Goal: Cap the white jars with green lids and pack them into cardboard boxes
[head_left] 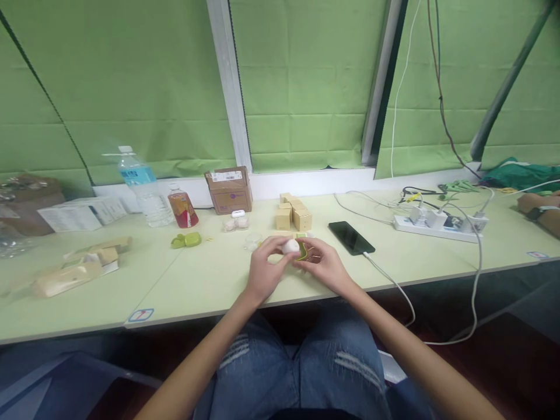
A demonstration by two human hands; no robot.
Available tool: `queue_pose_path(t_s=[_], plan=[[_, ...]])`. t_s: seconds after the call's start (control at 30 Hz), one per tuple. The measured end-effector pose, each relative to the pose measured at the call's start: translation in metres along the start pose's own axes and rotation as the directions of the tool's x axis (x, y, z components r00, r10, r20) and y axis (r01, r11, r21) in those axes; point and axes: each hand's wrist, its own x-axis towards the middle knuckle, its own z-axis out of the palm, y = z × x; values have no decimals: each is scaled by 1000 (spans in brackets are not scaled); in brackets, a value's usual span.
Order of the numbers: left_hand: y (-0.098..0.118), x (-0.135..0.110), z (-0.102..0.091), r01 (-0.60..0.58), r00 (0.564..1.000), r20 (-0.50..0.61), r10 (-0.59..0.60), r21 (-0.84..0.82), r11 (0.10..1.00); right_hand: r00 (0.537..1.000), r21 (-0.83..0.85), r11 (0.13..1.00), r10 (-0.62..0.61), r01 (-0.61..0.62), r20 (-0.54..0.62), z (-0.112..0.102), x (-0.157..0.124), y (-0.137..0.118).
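My left hand (pixel 264 269) and my right hand (pixel 324 266) meet over the near middle of the pale green table (pixel 210 280). The left fingers pinch a small white rounded object (pixel 289 246). The right fingers curl around a small green case (pixel 303 251) touching that white object. Both hands are closed around these items. Parts of the case are hidden by my fingers.
Small cardboard boxes (pixel 294 213) and a black phone (pixel 350 237) on a white cable lie just beyond my hands. A water bottle (pixel 142 188), red-label bottle (pixel 182 207), brown box (pixel 229 189), open green case (pixel 186 240) and white earbud case (pixel 237 214) stand left. Power strip (pixel 437 224) right.
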Motion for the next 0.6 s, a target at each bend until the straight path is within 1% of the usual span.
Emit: queue_pose_path(t_s=[0.07,0.1,0.17,0.27,0.37,0.43,0.53,0.6], plan=[[-3,-2,1,-80,994,87,69,131,988,1000,-2,1000,10,-10,13,0,0,0],[-4,-4,2,-115,989,112,96,182,977,1000,7,1000,23,-23,21,0,-1,-1],[-6,-5,3,-168,981,142,134,265,949,998,30,999,43,-44,40,0,-1,-2],[-7,-6,3,-213,972,162,169,312,926,998,59,997,46,-48,50,0,-2,-3],[-5,-6,2,-237,969,140,203,302,923,998,103,993,50,-55,48,0,-3,-4],[-4,-6,2,-228,972,123,202,271,935,997,147,988,43,-53,71,-1,-3,-7],[-2,-8,3,-147,985,115,130,154,977,993,220,975,14,-40,120,-4,-5,-13],[-1,-10,4,-97,988,124,87,82,992,992,258,965,9,-42,125,-6,-5,-16]])
